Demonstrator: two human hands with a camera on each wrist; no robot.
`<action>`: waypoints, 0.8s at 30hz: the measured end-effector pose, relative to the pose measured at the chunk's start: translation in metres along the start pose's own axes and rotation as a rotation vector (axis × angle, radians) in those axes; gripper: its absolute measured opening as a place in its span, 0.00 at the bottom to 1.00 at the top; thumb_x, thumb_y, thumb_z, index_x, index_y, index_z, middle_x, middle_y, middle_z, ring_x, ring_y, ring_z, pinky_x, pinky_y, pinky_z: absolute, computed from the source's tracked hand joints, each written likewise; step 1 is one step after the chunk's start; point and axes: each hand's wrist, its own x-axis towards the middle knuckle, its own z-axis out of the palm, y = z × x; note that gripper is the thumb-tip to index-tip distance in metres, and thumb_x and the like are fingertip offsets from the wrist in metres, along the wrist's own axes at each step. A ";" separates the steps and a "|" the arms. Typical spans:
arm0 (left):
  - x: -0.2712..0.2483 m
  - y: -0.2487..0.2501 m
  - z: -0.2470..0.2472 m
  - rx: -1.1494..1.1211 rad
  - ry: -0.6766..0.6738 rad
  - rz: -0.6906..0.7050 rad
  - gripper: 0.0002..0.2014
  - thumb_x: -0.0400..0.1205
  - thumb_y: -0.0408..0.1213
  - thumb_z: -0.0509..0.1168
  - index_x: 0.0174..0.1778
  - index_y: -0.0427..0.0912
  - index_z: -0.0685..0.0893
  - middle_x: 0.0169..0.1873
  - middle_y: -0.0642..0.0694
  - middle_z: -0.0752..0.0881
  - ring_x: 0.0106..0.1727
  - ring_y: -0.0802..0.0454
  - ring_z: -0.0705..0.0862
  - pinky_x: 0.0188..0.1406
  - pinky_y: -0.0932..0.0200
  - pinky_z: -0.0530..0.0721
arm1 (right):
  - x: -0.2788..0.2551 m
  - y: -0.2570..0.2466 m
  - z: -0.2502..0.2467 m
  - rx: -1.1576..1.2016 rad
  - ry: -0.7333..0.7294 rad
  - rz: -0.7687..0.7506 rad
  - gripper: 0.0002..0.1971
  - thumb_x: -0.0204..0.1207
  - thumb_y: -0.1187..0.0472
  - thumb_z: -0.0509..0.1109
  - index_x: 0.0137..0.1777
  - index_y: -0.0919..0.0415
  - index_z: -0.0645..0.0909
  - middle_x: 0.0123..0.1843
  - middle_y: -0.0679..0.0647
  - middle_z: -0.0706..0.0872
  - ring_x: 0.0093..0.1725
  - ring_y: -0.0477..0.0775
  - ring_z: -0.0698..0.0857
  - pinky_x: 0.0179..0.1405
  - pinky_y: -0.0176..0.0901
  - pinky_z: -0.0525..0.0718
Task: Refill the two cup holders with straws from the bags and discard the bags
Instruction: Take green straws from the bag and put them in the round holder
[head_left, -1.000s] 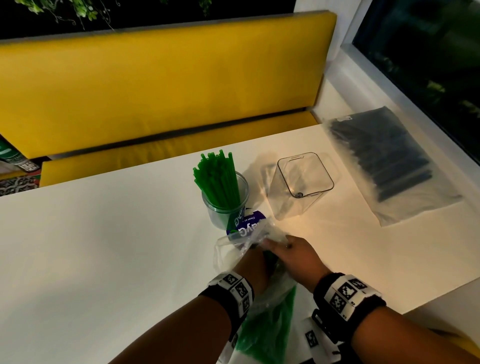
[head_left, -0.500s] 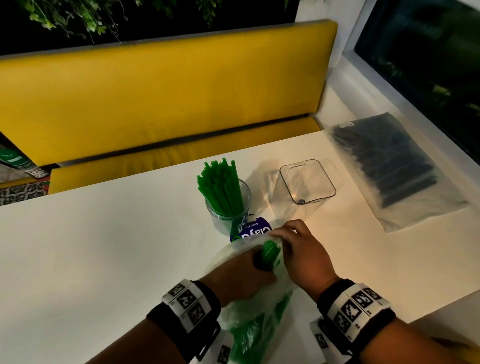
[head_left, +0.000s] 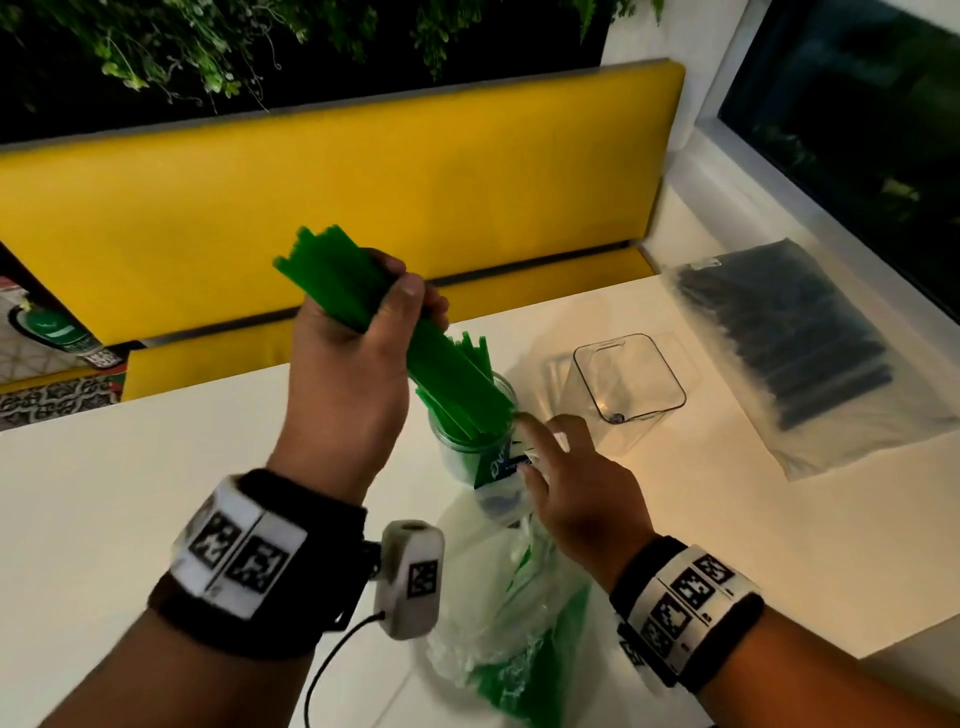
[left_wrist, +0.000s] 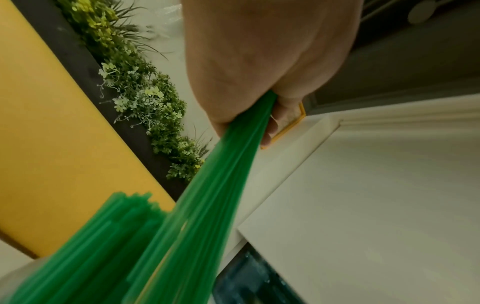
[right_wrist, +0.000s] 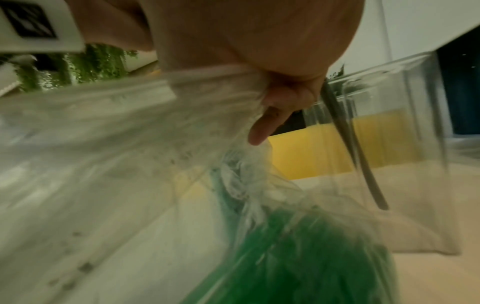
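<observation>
My left hand (head_left: 363, 332) grips a bundle of green straws (head_left: 415, 343) (left_wrist: 207, 195), tilted, their lower ends entering the round clear cup holder (head_left: 470, 441), which holds more green straws. My right hand (head_left: 561, 467) pinches the mouth of the clear bag of green straws (head_left: 509, 597) (right_wrist: 130, 144) just in front of that cup; one finger points out loose. A square clear cup holder (head_left: 628, 379) (right_wrist: 389, 123) stands to the right with one dark straw inside. A bag of black straws (head_left: 795, 343) lies at the far right.
All of this sits on a white table (head_left: 156, 493) whose front edge runs near my right wrist. A yellow bench (head_left: 337, 182) backs the far side, with hanging plants above. A window ledge (head_left: 779, 197) borders the table's right side.
My left hand has pulled a bundle of green straws out of the bag and lifted it up over the round cup. My right hand stayed on the bag's mouth.
</observation>
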 end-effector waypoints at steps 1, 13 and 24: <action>0.004 -0.008 0.000 0.032 0.021 -0.006 0.03 0.87 0.29 0.61 0.49 0.40 0.78 0.36 0.40 0.86 0.42 0.40 0.86 0.50 0.38 0.87 | 0.004 -0.002 0.000 -0.006 -0.009 -0.007 0.23 0.85 0.47 0.58 0.79 0.39 0.63 0.75 0.51 0.71 0.40 0.55 0.89 0.30 0.42 0.79; 0.004 -0.089 -0.003 0.697 -0.027 0.061 0.10 0.76 0.42 0.75 0.48 0.52 0.81 0.57 0.52 0.82 0.64 0.44 0.79 0.64 0.44 0.81 | 0.025 -0.005 0.000 -0.010 0.047 -0.058 0.13 0.85 0.47 0.58 0.66 0.43 0.77 0.72 0.42 0.78 0.46 0.54 0.89 0.32 0.40 0.75; 0.005 -0.077 0.007 1.227 -0.334 0.329 0.36 0.80 0.64 0.60 0.82 0.54 0.62 0.83 0.45 0.63 0.85 0.44 0.59 0.81 0.38 0.61 | 0.026 -0.006 0.000 0.047 0.067 -0.055 0.12 0.84 0.47 0.59 0.63 0.44 0.78 0.68 0.42 0.79 0.46 0.53 0.88 0.33 0.41 0.74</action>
